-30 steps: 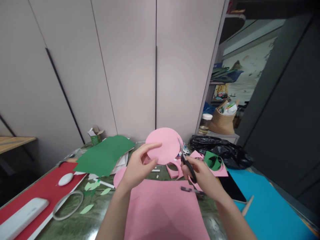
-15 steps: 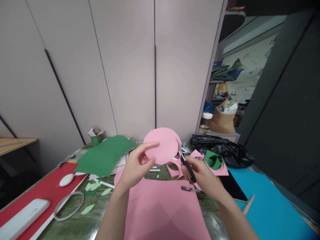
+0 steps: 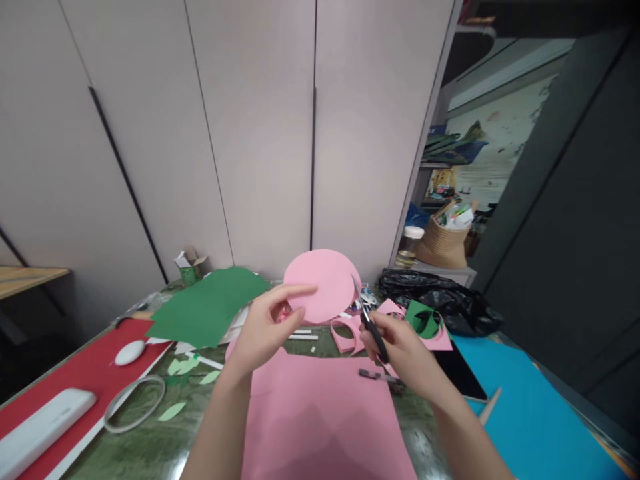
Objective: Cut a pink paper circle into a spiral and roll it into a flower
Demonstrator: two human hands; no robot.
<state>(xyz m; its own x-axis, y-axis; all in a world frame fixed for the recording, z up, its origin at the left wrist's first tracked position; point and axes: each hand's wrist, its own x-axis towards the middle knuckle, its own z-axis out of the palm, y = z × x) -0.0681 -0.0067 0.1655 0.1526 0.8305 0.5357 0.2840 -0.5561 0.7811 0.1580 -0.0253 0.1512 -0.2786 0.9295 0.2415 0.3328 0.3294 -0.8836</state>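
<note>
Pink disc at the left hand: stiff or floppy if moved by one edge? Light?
The disc is probably fairly stiff: it looks nearly flat with the left hand only at its left side. Likely light, since it looks like thin paper or card. It could bend if the scissors, whose blades reach its right edge, push on it.

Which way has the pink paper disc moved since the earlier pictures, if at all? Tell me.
Yes, slightly: the pink paper disc has shifted left against the dark cabinet seam.
</note>
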